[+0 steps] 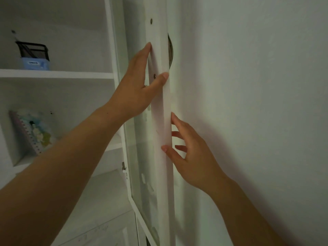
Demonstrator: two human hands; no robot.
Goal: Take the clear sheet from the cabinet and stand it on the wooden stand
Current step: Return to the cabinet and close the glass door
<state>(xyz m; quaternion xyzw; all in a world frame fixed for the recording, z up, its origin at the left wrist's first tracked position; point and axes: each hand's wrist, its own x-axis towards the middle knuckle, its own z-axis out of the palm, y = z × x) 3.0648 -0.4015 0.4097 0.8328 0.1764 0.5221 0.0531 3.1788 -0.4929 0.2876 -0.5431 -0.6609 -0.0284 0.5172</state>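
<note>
The white cabinet door (pixel 160 121) with a glass pane (pixel 142 176) stands swung open, its edge close to the wall. My left hand (pixel 136 87) grips that edge high up, fingers flat on the frame and thumb wrapped round it. My right hand (pixel 193 157) holds the same edge lower down, thumb on the front and fingers spread behind it, between the door and the wall. I cannot make out a clear sheet in this view. No wooden stand is in view.
The white wall (pixel 248 86) fills the right side. A metal handle (pixel 170 50) shows behind the door's edge. On the cabinet shelf (pixel 53 74) sit a black mesh holder (pixel 32 50) and a blue box (pixel 35 64). A spiral notebook (pixel 32 132) leans in the compartment below.
</note>
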